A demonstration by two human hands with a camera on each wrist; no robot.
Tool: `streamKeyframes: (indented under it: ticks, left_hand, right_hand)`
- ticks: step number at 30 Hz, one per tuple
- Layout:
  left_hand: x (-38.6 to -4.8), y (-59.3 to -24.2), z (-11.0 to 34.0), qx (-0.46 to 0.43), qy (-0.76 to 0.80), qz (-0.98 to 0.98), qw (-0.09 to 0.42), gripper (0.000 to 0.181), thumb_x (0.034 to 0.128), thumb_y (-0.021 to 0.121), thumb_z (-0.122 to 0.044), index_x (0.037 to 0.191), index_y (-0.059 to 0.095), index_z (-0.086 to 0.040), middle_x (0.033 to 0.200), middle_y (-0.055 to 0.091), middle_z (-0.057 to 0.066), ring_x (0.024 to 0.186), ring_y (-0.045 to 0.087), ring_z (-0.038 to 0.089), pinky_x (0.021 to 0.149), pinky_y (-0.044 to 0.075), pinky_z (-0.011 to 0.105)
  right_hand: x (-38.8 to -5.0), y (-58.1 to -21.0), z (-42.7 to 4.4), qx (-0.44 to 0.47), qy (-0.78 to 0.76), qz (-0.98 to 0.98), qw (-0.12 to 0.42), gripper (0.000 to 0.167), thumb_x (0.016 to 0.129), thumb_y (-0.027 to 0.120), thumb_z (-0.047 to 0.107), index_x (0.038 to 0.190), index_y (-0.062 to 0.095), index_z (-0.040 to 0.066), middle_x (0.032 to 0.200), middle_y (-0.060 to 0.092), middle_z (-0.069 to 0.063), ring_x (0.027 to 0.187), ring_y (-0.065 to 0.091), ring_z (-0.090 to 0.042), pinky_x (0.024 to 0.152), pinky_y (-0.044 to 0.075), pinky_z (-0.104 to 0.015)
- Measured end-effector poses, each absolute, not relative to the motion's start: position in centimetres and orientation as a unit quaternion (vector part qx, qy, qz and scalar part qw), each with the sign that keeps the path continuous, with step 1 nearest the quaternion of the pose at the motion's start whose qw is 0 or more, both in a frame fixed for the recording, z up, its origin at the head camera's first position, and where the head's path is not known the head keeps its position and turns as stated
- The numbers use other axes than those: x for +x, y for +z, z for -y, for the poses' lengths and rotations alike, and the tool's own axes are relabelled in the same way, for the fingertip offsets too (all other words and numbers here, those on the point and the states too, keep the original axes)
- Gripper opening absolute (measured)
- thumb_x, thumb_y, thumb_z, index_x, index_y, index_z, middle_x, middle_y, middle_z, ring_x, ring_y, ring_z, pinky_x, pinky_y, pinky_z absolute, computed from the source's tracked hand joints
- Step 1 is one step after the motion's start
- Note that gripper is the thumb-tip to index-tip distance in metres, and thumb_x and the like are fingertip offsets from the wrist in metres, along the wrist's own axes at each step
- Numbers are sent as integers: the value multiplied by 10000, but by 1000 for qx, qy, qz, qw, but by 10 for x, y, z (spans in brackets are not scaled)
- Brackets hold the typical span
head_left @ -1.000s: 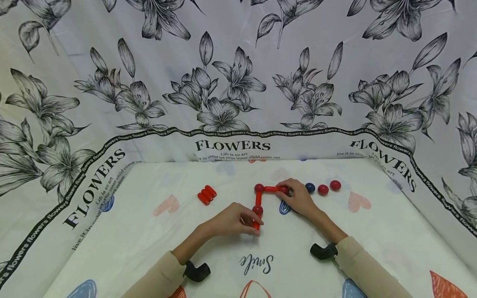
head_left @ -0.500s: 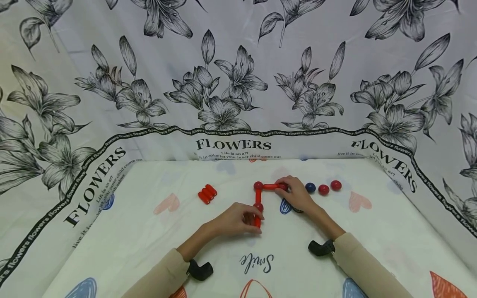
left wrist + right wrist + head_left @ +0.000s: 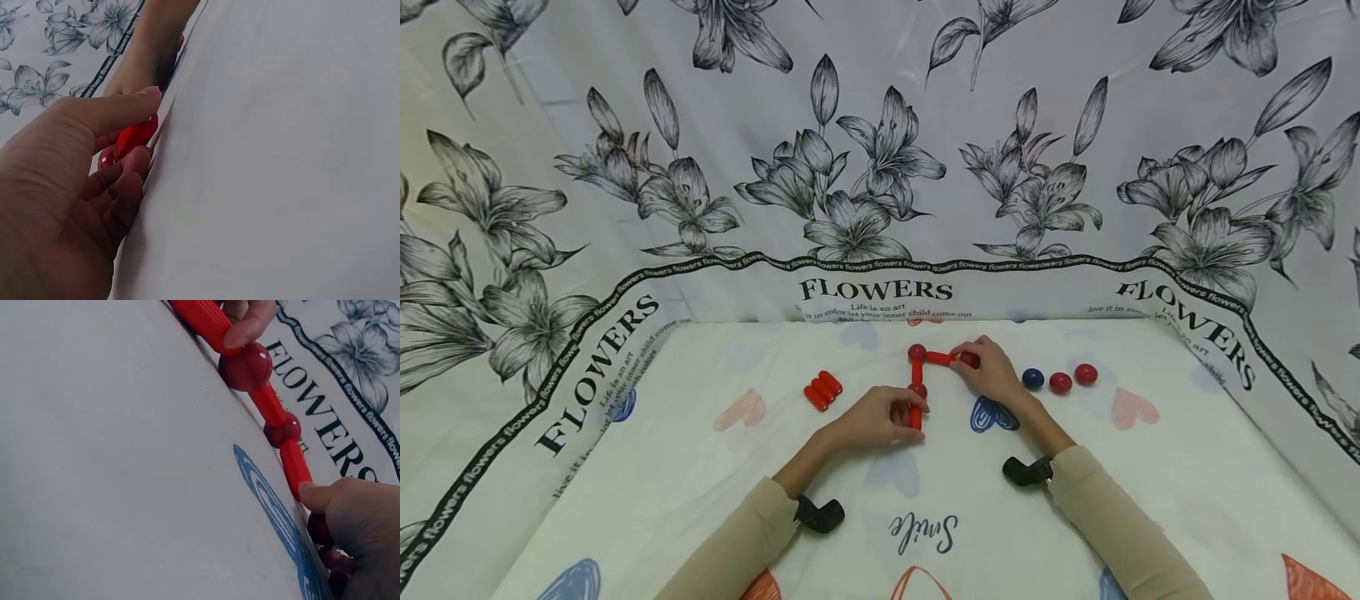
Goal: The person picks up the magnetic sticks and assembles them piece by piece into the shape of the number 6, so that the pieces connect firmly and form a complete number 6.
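Note:
Red rods and dark red balls form one bent chain: a corner ball (image 3: 917,353), a rod (image 3: 938,358) running right and a line of rods coming toward the body. My left hand (image 3: 874,417) grips the near red rod (image 3: 134,136) between thumb and fingers, just below the middle ball (image 3: 246,367). At the chain's right end, my right hand (image 3: 990,369) pinches the rod (image 3: 294,467) by the end ball (image 3: 970,360). In the right wrist view, part of that ball is hidden by the hand.
Several short red rods (image 3: 823,391) lie together on the left. To the right of my right hand are a blue ball (image 3: 1033,379) and two red balls (image 3: 1061,383). A flowered cloth (image 3: 880,290) hangs behind the table.
Both hands have moved away from the body, and the chain has shifted the same way with them. The loose rods and balls stay in place on the cloth.

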State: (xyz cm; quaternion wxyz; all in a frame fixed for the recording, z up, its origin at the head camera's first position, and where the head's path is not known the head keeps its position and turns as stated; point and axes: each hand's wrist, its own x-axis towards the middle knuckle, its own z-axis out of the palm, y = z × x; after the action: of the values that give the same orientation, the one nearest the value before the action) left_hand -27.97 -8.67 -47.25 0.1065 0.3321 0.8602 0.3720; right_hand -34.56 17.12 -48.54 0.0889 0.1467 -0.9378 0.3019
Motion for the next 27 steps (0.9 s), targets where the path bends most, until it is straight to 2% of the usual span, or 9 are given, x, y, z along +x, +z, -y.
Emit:
streamKeyframes:
  ticks: [9, 17, 27]
  left_hand:
    - [-276, -470, 88, 319, 388, -858, 111, 344, 760, 780, -372, 1070, 653, -297, 739, 541, -49, 667, 523, 104, 582, 432, 216]
    - [-275, -474, 89, 321, 398, -852, 109, 342, 762, 781, -365, 1071, 656, -288, 726, 538, -51, 661, 521, 107, 582, 424, 213]
    - [-275, -475, 85, 314, 396, -856, 108, 343, 758, 784, -364, 1073, 660, -302, 748, 543, -51, 676, 525, 116, 585, 420, 213]
  right_hand:
    - [-346, -488, -168, 150, 305, 936, 95, 263, 869, 671, 299, 1120, 675, 222, 1005, 551, -71, 910, 509, -217, 791, 498, -368]
    - [-347, -492, -166, 155, 317, 930, 103, 275, 906, 618, 337, 1150, 641, 212, 1014, 562, -66, 882, 494, -212, 747, 444, -326]
    - [-346, -490, -167, 166, 327, 924, 112, 305, 895, 633, 294, 1187, 639, 203, 1075, 591, -84, 951, 524, -229, 839, 481, -404]
